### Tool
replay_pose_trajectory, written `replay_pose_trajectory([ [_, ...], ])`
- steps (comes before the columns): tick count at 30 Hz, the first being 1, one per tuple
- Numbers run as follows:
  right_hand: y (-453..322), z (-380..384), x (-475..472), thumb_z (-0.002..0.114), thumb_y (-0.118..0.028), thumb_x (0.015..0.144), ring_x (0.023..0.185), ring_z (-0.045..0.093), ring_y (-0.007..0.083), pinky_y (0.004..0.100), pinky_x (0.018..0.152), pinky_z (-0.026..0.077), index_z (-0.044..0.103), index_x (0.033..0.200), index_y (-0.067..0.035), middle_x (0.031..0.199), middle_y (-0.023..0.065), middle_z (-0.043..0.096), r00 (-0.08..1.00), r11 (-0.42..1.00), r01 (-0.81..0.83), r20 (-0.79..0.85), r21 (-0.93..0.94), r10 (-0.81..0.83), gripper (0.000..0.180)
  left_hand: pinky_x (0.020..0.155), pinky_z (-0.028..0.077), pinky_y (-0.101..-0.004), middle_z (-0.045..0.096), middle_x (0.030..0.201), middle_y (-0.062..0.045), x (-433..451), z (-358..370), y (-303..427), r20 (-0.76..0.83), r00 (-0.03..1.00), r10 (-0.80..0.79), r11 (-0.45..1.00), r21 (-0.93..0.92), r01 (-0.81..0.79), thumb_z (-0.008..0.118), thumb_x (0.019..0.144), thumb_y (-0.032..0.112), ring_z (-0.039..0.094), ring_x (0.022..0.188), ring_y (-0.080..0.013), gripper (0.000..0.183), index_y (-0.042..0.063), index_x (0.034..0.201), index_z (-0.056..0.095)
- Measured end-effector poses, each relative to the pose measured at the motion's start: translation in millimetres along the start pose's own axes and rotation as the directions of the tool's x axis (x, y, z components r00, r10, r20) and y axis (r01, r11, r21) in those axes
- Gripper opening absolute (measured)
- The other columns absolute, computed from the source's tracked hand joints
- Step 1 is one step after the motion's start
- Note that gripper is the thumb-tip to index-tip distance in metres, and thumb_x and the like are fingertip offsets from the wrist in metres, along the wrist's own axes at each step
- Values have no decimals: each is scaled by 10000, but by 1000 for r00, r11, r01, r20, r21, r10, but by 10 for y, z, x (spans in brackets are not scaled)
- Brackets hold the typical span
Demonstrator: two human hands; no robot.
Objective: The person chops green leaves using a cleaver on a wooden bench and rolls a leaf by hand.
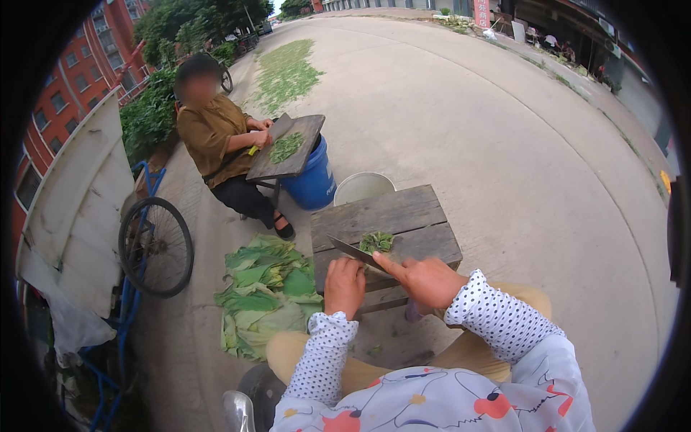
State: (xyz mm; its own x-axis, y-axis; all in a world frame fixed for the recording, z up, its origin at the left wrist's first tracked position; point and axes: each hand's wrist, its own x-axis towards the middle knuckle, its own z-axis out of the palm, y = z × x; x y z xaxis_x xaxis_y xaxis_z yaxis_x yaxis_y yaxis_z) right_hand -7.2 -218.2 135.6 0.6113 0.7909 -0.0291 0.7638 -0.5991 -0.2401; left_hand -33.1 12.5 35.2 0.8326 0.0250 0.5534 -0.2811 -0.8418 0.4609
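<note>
My right hand (432, 282) grips a broad-bladed knife (352, 250), its index finger laid along the blade. The blade slants to the upper left across a weathered plank-topped wooden stool (415, 211). Close against the near side of the blade, my left hand (344, 286) has its fingers curled down on a bundle of leaves, mostly hidden beneath them. Beyond the blade lies a small heap of cut green leaf strips (377, 242). Large flat green leaves (270, 297) are piled on the ground left of the stool.
Ahead on the left, a seated person (216, 135) holds a cleaver (280, 127) over a wooden board (270, 167) with shredded greens. A blue bucket (310, 183) and a pale bucket (364, 186) stand between us. A cart wheel (155, 247) is at left. Greens (286, 70) are spread on the road.
</note>
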Motion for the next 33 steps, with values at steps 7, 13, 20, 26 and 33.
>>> replay_pose_trajectory([
  [7, 104, -149, -394, 787, -88, 817, 839, 729, 410, 471, 725, 585, 252, 1685, -76, 980, 232, 716, 995, 982, -19, 102, 186, 0, 1020, 855, 529, -461, 699, 988, -124, -32, 34, -45, -1, 1000, -10, 998, -67, 10, 755, 824, 2, 644, 974, -369, 144, 48, 954, 711],
  [13, -18, -2, -157, 694, -50, 835, 777, 727, 389, 466, 680, 586, 272, 1681, -72, 902, 212, 719, 995, 1000, 5, 96, 5, -6, 946, 856, 532, -460, 706, 999, -126, -49, 44, -68, 7, 1000, -17, 998, -63, 18, 751, 830, 2, 648, 969, -370, 135, 42, 954, 714],
  [20, 65, 174, 146, 620, -8, 858, 752, 718, 393, 478, 667, 581, 258, 1693, -116, 921, 215, 703, 998, 995, 11, -68, 96, -4, 916, 871, 526, -464, 692, 1006, -131, -2, -44, 75, -14, 1000, 8, 999, -36, -9, 746, 848, 12, 633, 984, -373, 123, 39, 965, 720],
  [26, -8, -66, -76, 668, -27, 862, 807, 726, 392, 480, 704, 581, 245, 1691, -93, 973, 220, 712, 997, 992, -21, 75, 122, 11, 934, 862, 520, -467, 687, 997, -130, -58, -44, -36, -17, 999, -30, 999, -18, 30, 749, 840, 17, 629, 984, -375, 112, 41, 941, 705],
  [33, 94, -91, -362, 767, -44, 790, 819, 733, 391, 466, 717, 590, 245, 1687, -70, 969, 228, 720, 995, 987, 9, 96, 158, -24, 1037, 838, 523, -465, 691, 967, -125, -56, -14, -15, -7, 1000, -20, 999, -41, 19, 754, 832, 11, 638, 953, -378, 124, 39, 938, 697],
])
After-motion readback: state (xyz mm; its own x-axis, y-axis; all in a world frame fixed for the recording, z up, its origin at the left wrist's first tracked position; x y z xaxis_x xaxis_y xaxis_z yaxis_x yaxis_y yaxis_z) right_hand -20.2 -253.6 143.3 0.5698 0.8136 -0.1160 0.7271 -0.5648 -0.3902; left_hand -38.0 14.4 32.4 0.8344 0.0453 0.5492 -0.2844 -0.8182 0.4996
